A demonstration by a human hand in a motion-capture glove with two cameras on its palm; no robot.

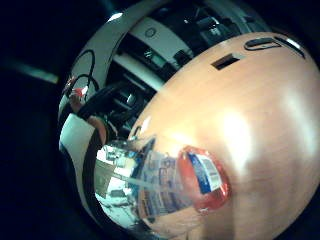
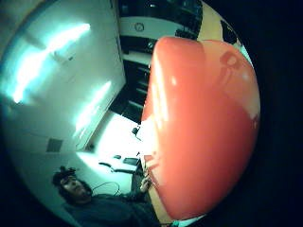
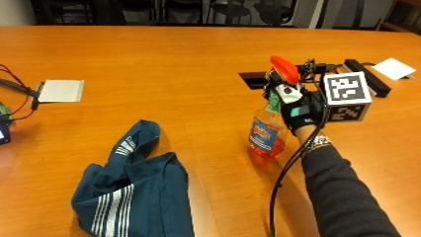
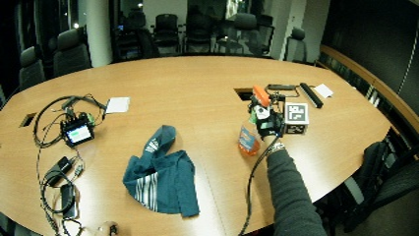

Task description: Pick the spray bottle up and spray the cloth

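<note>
My gloved right hand (image 3: 297, 107) grips the neck of a clear spray bottle (image 3: 266, 134) with an orange head (image 3: 284, 68) and orange liquid low inside. The bottle stands upright with its base at the table (image 3: 184, 64); I cannot tell if it touches the wood. A dark blue cloth with white stripes (image 3: 135, 187) lies crumpled on the table, well to the left of the bottle and nearer the front edge. In the little finger side palm view the bottle's label and orange base (image 1: 202, 180) run close by the palm. The orange head (image 2: 199, 127) fills the thumb side palm view.
A rectangular cable slot (image 3: 253, 79) sits in the table just behind the hand. A black bar (image 3: 367, 76) and a white card (image 3: 393, 68) lie at the far right. A white pad (image 3: 61, 91) and cabled devices (image 4: 77, 132) lie at the left.
</note>
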